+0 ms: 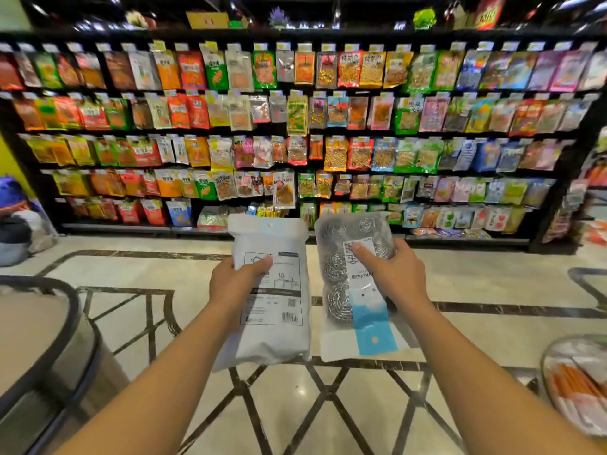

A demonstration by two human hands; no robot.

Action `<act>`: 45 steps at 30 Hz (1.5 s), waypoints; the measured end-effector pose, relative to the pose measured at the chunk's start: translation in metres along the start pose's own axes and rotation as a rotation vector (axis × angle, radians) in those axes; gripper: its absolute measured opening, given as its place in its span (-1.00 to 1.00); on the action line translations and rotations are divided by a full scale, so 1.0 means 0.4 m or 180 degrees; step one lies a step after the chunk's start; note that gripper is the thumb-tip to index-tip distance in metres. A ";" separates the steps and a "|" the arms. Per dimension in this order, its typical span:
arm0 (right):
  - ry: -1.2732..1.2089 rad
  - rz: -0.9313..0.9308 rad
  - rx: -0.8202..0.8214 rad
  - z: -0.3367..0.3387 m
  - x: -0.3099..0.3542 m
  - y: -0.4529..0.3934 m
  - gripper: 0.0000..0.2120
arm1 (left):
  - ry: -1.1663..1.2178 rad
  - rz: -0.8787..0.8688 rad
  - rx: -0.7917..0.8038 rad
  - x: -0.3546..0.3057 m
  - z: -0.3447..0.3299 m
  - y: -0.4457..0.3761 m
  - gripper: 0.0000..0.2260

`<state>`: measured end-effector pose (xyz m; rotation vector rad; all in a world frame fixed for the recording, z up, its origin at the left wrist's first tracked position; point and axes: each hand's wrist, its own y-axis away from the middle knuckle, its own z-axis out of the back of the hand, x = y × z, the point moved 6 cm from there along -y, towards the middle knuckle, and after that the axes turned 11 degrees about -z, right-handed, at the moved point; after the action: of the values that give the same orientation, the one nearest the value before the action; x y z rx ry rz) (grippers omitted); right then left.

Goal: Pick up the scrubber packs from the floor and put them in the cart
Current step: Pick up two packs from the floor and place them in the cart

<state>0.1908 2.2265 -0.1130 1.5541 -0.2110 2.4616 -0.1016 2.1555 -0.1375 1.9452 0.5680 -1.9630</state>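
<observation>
Both packs are up off the floor: the white scrubber pack (271, 290) is pinched by the left hand (235, 284), the steel-wool pack (353, 284) by the right hand (392, 279), thumbs on top. Each is gripped near mid-length only, so slippery film could be lost. The cart (42, 339) sits far left; a crossing swing risks a dropped pack.
</observation>
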 end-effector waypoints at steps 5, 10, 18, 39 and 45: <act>-0.0150 0.0241 0.0292 -0.059 0.103 0.005 -0.34 | -0.0039 -0.0194 -0.0345 -0.089 0.117 0.005 -0.72; -0.0130 0.0526 0.0816 -0.159 0.206 0.055 -0.34 | -0.0101 -0.0311 -0.0919 -0.142 0.250 0.082 -0.74; -0.0084 0.0901 0.1875 -0.359 0.312 0.259 -0.18 | -0.0240 -0.0369 -0.1871 -0.191 0.479 0.343 -0.73; -0.0476 0.2010 0.4223 -0.448 0.424 1.501 -0.11 | -0.0343 -0.0438 -0.4313 -0.295 1.026 1.510 -0.80; -0.0442 0.2154 0.4620 -0.376 0.389 1.914 -0.33 | -0.0366 -0.0473 -0.4749 -0.309 1.161 1.914 -0.66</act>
<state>-0.2056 1.5406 -0.0393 2.3455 1.6359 3.1410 -0.1288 1.2552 -0.0597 0.8072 1.5398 -0.9820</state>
